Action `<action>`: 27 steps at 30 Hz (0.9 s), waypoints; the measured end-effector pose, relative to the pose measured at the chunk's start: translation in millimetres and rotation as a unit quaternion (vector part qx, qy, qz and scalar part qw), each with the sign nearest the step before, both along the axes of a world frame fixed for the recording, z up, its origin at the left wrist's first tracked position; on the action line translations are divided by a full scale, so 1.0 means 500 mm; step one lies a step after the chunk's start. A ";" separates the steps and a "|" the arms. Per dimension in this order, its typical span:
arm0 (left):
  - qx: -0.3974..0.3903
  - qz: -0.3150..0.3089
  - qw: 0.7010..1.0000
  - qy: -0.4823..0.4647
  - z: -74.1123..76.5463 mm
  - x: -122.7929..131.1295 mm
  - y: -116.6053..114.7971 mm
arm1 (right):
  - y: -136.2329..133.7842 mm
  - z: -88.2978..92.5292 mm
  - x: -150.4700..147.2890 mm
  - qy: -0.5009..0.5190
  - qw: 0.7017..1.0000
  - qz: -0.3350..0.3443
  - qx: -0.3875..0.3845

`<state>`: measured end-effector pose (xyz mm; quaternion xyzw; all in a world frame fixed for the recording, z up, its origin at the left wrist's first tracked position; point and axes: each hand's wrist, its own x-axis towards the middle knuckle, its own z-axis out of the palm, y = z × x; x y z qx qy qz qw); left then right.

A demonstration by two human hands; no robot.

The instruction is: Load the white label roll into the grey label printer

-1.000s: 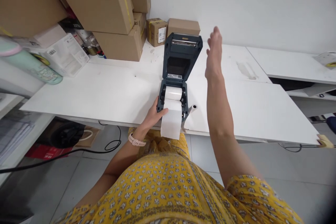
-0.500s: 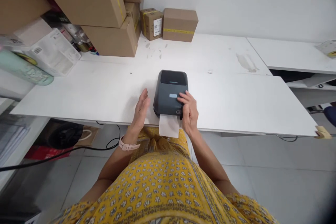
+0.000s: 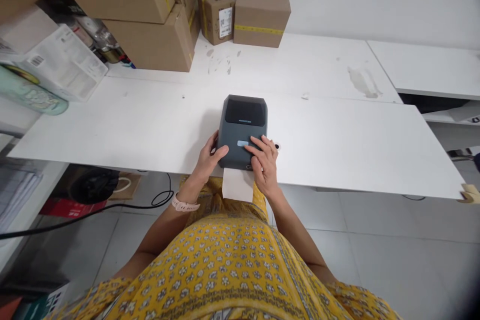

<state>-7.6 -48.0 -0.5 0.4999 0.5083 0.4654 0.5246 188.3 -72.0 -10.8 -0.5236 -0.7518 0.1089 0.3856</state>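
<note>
Printer (image 3: 236, 132), left fingers (image 3: 222, 151) now clasping its side, right fingers (image 3: 264, 149) still spread atop

Flat on the white table (image 3: 356, 145), at its front edge — a dark grey printer (image 3: 240, 132) with closed lid (image 3: 245, 112) and light-blue button (image 3: 241, 143); past that edge — a white paper strip (image 3: 237, 186).

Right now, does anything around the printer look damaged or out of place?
The tabletop looks stained or peeled: a grey patch back right, smaller marks in front of the labelled box. The printer itself shows nothing odd.
</note>
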 end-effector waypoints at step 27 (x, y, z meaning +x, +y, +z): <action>-0.254 -0.012 0.964 -0.081 -0.023 0.042 -0.164 | -0.005 -0.017 0.010 -0.016 0.999 0.032 0.010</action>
